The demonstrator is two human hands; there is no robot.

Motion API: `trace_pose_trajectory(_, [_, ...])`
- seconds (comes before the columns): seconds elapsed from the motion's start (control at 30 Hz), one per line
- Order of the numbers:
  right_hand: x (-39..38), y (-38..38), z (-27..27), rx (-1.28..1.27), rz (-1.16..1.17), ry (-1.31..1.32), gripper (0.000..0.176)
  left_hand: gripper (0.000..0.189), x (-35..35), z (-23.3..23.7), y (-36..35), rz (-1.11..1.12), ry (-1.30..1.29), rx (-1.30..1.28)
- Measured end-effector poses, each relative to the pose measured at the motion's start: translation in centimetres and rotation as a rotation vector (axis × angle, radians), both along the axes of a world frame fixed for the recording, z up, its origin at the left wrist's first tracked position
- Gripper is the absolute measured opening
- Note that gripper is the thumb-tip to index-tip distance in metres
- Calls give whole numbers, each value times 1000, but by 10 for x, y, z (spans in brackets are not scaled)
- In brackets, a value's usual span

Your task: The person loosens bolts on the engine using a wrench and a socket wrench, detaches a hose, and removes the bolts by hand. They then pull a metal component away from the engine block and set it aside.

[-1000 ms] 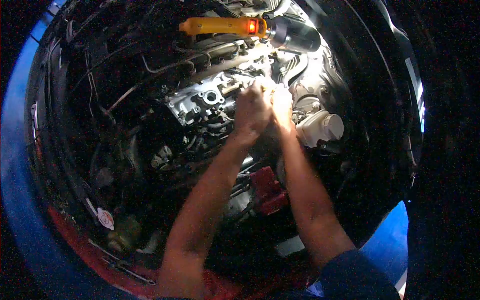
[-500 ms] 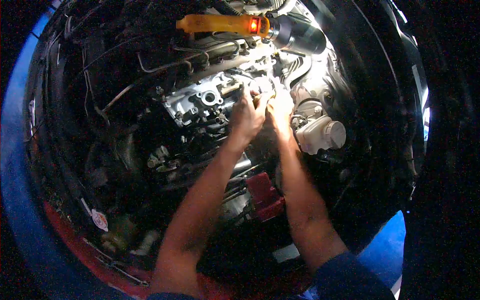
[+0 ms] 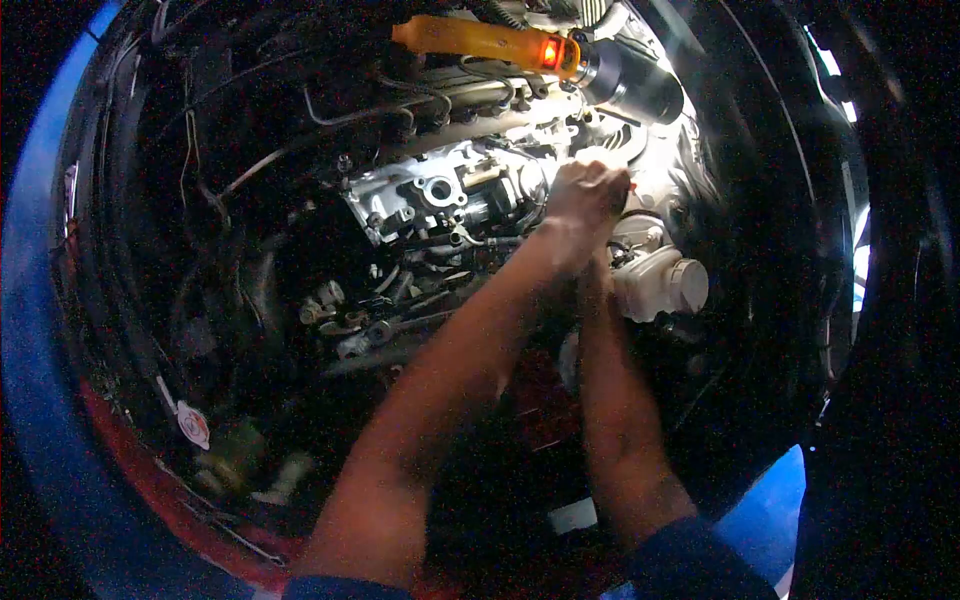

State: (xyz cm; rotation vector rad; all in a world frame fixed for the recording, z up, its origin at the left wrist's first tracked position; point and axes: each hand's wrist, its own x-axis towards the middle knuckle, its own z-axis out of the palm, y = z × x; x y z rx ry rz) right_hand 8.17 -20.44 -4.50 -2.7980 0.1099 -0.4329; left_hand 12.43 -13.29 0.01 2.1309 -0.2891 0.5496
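Both my hands reach into the car's engine bay under bright lamp light. My left hand (image 3: pixel 588 200) is closed, its fingers curled, in front of the rear end of the engine (image 3: pixel 440 190). What it grips, if anything, I cannot make out. Behind it is my right hand (image 3: pixel 603 248), mostly covered; its fingers do not show. Just right of my wrists sits a whitish fluid reservoir (image 3: pixel 645 282) with a round cap (image 3: pixel 688 286). A lit work light with a yellow handle (image 3: pixel 485 40) and dark head (image 3: pixel 640 85) lies above my hands.
Metal pipes (image 3: pixel 380 115) run across the upper engine. Hoses and fittings (image 3: pixel 385 310) crowd the area left of my forearms. A dark red part (image 3: pixel 545 400) lies between my arms, in shadow. The red body edge (image 3: pixel 150 470) curves along the lower left.
My left hand has moved right and now overlaps my right hand, which was visible beside it. The whole view has shifted slightly, with the lamp and engine appearing farther right.
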Motion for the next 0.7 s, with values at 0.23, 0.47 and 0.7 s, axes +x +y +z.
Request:
trace_pose_trajectory(0.23, [18,13,15,217,-157,201,29,19,-4,34,61,-283,399,39])
trace_pose_trajectory(0.47, [9,34,24,427,123,78,32,36,-127,44,131,-207,576,-79])
trace_pose_trajectory(0.7, [24,-2,-7,-1112,397,-274,44,38,-196,77,187,-352,938,209])
